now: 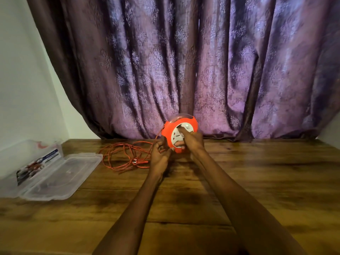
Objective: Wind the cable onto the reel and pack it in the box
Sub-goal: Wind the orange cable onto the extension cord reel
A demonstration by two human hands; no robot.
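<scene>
An orange cable reel (170, 132) with a white socket face is held upright above the far middle of the wooden table. My right hand (192, 140) covers its white face, fingers on the winding knob. My left hand (160, 155) grips the reel's lower left edge, where the cable enters. The orange cable (123, 157) lies in loose loops on the table to the left, its plug (138, 161) among them. A clear plastic box (24, 162) stands open at the left edge, printed card inside.
The box's clear lid (62, 177) lies flat on the wooden table (257, 181) beside the box. A purple patterned curtain (184, 61) hangs right behind the table's far edge. A white wall (18, 70) is at the left.
</scene>
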